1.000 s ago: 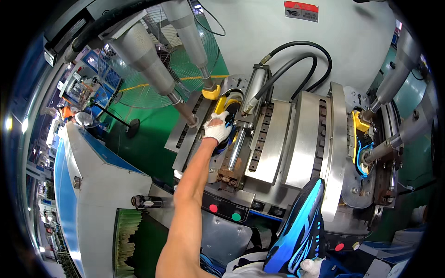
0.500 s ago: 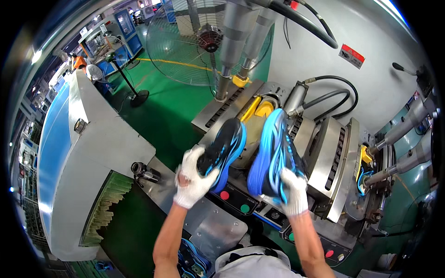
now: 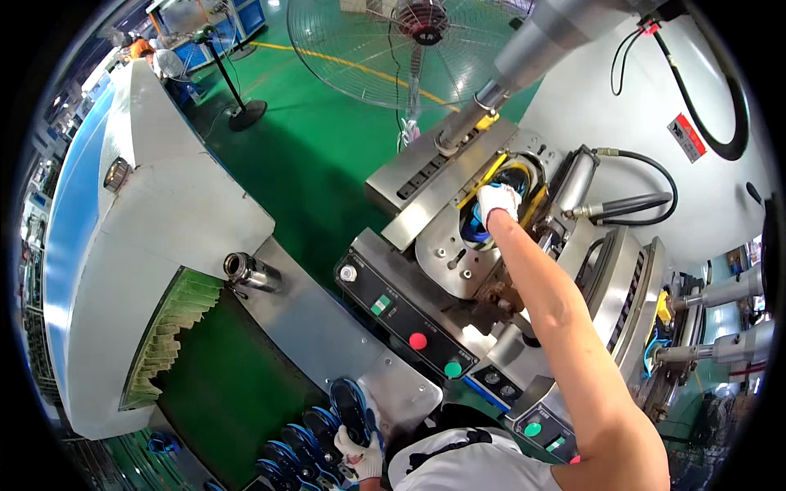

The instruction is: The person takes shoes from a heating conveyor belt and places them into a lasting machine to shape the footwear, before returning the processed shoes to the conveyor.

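Green floor [image 3: 315,184] spreads through a workshop crowded with metal machinery. My gloved right hand [image 3: 499,202] reaches into a steel press [image 3: 452,258], resting on a black-and-blue shoe [image 3: 475,227] that lies in the bed there; its fingers are mostly hidden, so I cannot tell whether they grip. The gloved left hand [image 3: 360,455], well apart and low, is closed on the lower end of a dark shoe [image 3: 349,407]. Just left of that hand sits a row of similar shoes [image 3: 301,446].

Beside the right hand, a yellow strip [image 3: 483,182] borders the shoe. A metal cylinder [image 3: 578,182] slants to the hand's right, with black hoses [image 3: 673,192] looping farther right. Below the same hand runs a black control panel [image 3: 399,323] with red and green buttons.

Farther out, an open-mouthed metal flask [image 3: 260,275] rests up and left of the left hand, near a pale machine housing [image 3: 176,204]. Beyond the right hand stands a wire-caged fan [image 3: 426,23].
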Demonstrator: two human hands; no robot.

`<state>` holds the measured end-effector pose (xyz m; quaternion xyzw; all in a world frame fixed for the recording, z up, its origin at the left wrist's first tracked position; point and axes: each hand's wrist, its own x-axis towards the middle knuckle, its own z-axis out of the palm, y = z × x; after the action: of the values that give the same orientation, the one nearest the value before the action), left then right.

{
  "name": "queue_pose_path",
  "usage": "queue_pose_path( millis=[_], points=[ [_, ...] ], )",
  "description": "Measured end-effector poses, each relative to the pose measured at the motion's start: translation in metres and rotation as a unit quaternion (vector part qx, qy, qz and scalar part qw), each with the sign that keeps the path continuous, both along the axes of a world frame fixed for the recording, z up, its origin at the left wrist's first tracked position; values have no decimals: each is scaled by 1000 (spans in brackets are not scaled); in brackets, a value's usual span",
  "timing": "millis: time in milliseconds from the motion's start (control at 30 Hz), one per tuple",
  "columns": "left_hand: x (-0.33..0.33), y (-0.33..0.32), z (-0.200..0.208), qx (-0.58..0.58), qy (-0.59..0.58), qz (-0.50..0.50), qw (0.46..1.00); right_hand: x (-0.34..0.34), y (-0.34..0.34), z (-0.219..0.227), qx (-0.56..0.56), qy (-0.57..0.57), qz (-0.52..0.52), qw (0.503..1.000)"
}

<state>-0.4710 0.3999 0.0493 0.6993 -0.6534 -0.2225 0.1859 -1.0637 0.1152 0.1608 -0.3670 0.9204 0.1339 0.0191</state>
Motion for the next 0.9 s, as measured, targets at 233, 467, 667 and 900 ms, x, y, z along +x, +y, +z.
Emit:
queue_pose_path(
  millis=[233, 467, 667, 900],
  points=[
    [-23, -2, 5, -62, 58, 32, 996, -112, 55, -33, -310, -314, -156, 884],
    [-3, 3, -23, -38, 131, 64, 989, 27, 85, 50, -481, -421, -23, 768],
    [37, -39, 39, -94, 227, -87, 965, 295, 245, 35, -374, -166, 198, 891],
    [187, -223, 6, -131, 107, -96, 981, 312, 270, -60, 48, -1, 154, 987]
  ],
)
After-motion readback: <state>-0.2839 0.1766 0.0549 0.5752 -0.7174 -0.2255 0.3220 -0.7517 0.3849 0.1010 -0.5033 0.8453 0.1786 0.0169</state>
